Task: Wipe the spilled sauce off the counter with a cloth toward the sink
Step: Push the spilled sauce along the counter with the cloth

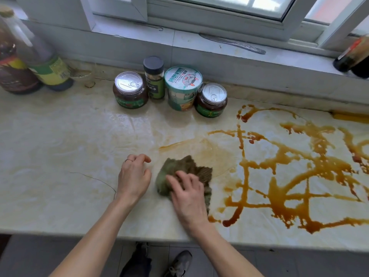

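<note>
Cloth (192, 166), judged soft and limp and best pressed over its middle, is held crumpled on the counter (60, 136) just beside the sauce (289, 176) under the spread right hand (187, 196). The left hand (133, 176) is rested nearby, loosely curled and empty.

We are looking at a counter (60, 136) of marble-like stone, smooth and glossy. We are seeing a coarse, matt woven cloth (185, 164) and sauce (278, 197) lying wet and shiny. We are noting a jar lid (129, 82) of bright metal and a matt dark bottle cap (153, 63).
</note>
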`<state>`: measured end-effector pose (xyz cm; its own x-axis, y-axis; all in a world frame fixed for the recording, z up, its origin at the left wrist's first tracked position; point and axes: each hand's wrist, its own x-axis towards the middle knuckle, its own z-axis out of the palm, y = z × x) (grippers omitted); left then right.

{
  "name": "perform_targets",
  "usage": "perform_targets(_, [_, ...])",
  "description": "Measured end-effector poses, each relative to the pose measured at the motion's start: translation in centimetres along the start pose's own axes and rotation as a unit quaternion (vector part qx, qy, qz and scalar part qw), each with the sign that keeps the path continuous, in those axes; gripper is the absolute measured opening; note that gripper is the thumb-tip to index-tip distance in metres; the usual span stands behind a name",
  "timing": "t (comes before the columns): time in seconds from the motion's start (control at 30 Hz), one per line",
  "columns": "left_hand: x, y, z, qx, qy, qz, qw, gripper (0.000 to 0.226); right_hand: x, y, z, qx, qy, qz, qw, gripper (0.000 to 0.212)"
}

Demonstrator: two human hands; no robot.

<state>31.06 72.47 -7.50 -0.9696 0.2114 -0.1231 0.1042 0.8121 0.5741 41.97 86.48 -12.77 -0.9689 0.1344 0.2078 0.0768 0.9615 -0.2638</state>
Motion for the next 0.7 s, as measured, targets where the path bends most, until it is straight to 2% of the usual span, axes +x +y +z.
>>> perform_targets(0.07, [-0.5,0.2,0.2,0.010,-0.004,0.002,1.000,0.027,-0.5,1.1,-0.2,-0.023,-0.019,-0.070,0.997,0.049])
perform_targets(0.1, [-0.8,0.2,0.2,0.014,-0.007,0.002,1.000,0.028,0.3,2.6,-0.4,-0.029,-0.016,-0.065,0.997,0.051])
perform_targets(0.2, [-1.6,0.4,0.2,0.033,-0.005,0.005,0.999,0.034,3.0,7.1,-2.3,-0.016,-0.003,0.070,0.997,0.045])
perform_targets(0.27, [-2.3,0.5,0.3,0.050,0.000,0.003,0.999,0.037,3.8,8.9,-3.9,0.027,0.026,0.103,0.994,0.036])
perform_targets(0.4, [-3.2,0.9,1.6,0.071,0.005,-0.001,0.997,0.039,-0.2,6.6,-6.1,0.048,0.017,0.015,0.999,0.044])
perform_targets(0.5, [-3.6,1.0,2.3,0.091,0.005,-0.005,0.996,0.039,-6.5,4.5,-5.2,0.019,-0.042,-0.083,0.995,0.055])
perform_targets(0.57, [-3.9,1.0,2.7,0.104,0.007,-0.003,0.994,0.040,-9.1,5.6,-4.4,-0.021,-0.051,-0.129,0.990,0.055])
perform_targets(0.63, [-3.9,1.1,2.9,0.110,0.008,-0.006,0.994,0.042,-9.0,7.9,-4.0,-0.054,-0.054,-0.118,0.990,0.052])
perform_targets(0.7, [-4.1,1.3,3.1,0.115,0.006,-0.011,0.993,0.044,-7.5,10.3,-4.2,-0.079,-0.052,-0.063,0.994,0.050])
